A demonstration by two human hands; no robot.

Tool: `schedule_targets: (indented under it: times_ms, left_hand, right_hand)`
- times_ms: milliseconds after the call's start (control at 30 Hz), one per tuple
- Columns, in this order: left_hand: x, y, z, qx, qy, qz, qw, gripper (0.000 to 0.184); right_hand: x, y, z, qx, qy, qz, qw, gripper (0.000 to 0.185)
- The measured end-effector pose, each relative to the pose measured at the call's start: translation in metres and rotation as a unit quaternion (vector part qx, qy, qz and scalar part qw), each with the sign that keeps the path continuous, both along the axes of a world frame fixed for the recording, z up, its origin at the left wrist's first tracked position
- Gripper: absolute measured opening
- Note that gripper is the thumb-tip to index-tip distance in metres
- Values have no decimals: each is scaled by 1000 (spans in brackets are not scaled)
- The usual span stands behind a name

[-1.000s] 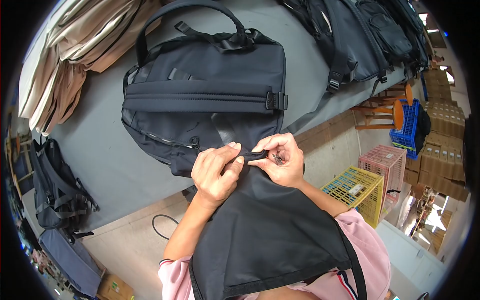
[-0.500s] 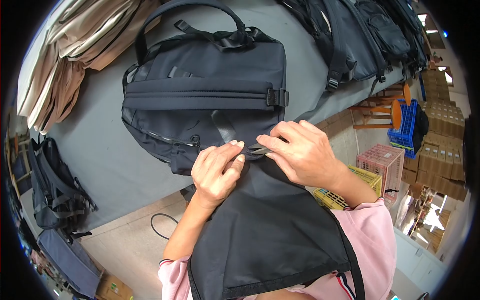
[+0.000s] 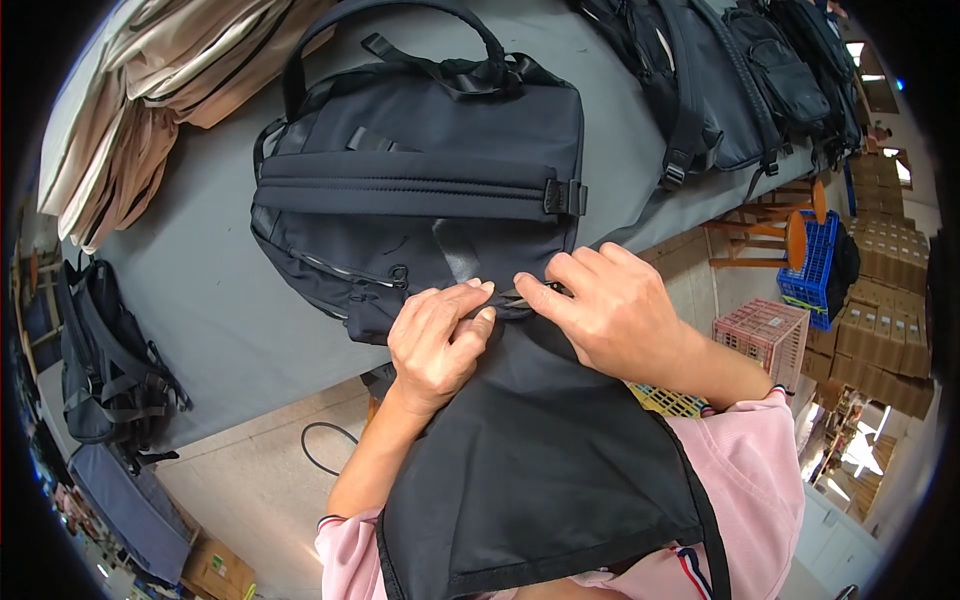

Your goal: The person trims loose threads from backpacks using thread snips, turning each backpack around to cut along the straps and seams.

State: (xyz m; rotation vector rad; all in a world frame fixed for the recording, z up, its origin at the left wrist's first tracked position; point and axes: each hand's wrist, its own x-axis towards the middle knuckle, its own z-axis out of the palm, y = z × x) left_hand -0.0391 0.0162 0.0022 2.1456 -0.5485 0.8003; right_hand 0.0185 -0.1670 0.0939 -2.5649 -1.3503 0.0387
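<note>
A dark navy bag [image 3: 480, 115] with a padded strap [image 3: 400, 185] across it lies on the grey table. At its near edge, my left hand [image 3: 435, 345] is closed in a pinch on the fabric. My right hand [image 3: 620, 310] is shut on a small pair of thread snips [image 3: 513, 298], their blades pointing left at the bag's edge beside my left fingertips. Most of the snips is hidden inside my right fingers. Both hands are above a black apron [image 3: 540, 450].
Beige and pink fabric pieces [image 3: 180, 60] are stacked at the table's [image 3: 230, 350] far left. More black backpacks [image 3: 720, 90] lie at the far right, and another backpack [image 3: 105, 350] at the left. Stools [image 3: 795, 240], a blue crate [image 3: 818, 265], a pink crate [image 3: 765, 335] and cartons [image 3: 885, 340] stand right.
My right hand has shifted slightly right and turned, with the snips still at the bag's edge. My left hand keeps its pinch. The whole view has moved a little.
</note>
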Motion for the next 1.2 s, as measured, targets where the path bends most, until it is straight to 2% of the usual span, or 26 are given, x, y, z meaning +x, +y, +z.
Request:
schedule_targets:
  times_ms: [100,133,200,267,300,433,467,567,700,800,900,1000,1100,1133,1200]
  left_hand:
    - [-1,1,-1,-12,13,2,1000,12]
    - [-1,1,-2,-18,15,1,1000,13]
    - [-1,2,-4,-29,20,1,999,14]
    - [0,2,-3,-29,15,3,999,15]
    - [1,2,-3,-29,13,2,999,15]
    - [0,0,-4,-27,16,11,999,11]
    - [-1,1,-5,-27,19,10,999,11]
    - [-3,2,-6,-32,22,17,999,13]
    - [-5,1,-9,-37,25,19,999,15]
    - [-5,1,-9,-31,32,24,999,14]
    - [-3,1,-8,-40,28,19,999,13]
    - [-3,3,-10,-45,28,21,998,11]
    - [-2,2,-8,-46,27,21,998,11]
    - [-2,1,-8,-45,26,21,998,11]
    - [-2,2,-8,-40,24,21,999,12]
  right_hand:
    - [11,-3,-8,50,145,-12,988,32]
    - [14,-5,-15,108,230,-44,966,31]
    - [20,-7,-27,218,389,-102,889,29]
    - [24,-3,-20,206,406,-104,884,27]
    - [25,-1,-18,201,413,-107,882,26]
    - [42,12,-28,142,392,35,908,21]
    - [46,18,-25,121,426,41,896,14]
    - [52,25,-25,77,462,68,881,15]
    - [51,25,-32,48,424,100,899,16]
    - [41,21,-28,-2,375,56,925,15]
    - [24,14,-31,89,316,-8,945,14]
    - [18,4,-25,148,364,-79,916,19]
    - [16,-4,-25,169,301,-121,931,21]
    - [15,-3,-18,142,306,-140,931,23]
    - [12,-2,-10,132,274,-123,945,23]
